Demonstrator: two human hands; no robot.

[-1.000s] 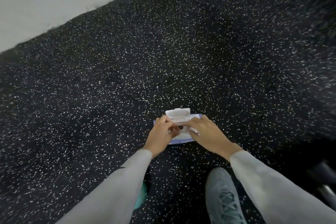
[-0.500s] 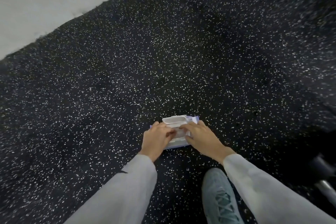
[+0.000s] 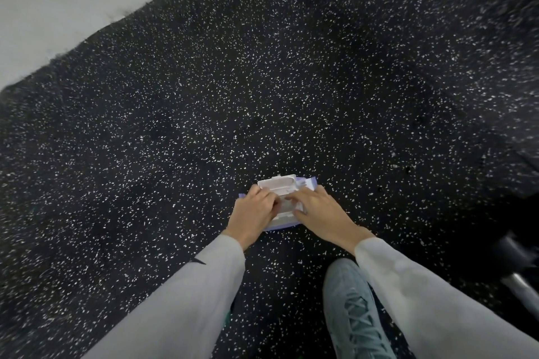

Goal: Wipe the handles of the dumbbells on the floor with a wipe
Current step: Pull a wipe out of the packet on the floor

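Observation:
A purple-and-white pack of wipes (image 3: 309,183) lies on the black speckled floor, its white plastic lid (image 3: 277,183) flipped up at the far side. My left hand (image 3: 252,211) holds the pack's left end with curled fingers. My right hand (image 3: 319,213) rests on the right side, its fingertips at the opening under the lid; whether they pinch a wipe is hidden. A dumbbell (image 3: 516,268) with a metal handle shows partly at the right edge, dark and blurred.
My grey sneaker (image 3: 354,315) stands on the rubber floor just below my right wrist. A pale concrete strip (image 3: 73,3) borders the rubber mat at the upper left.
The lid has stayed up while both hands shifted slightly on the pack. My right fingers have moved in over the opening. The view has drifted a little.

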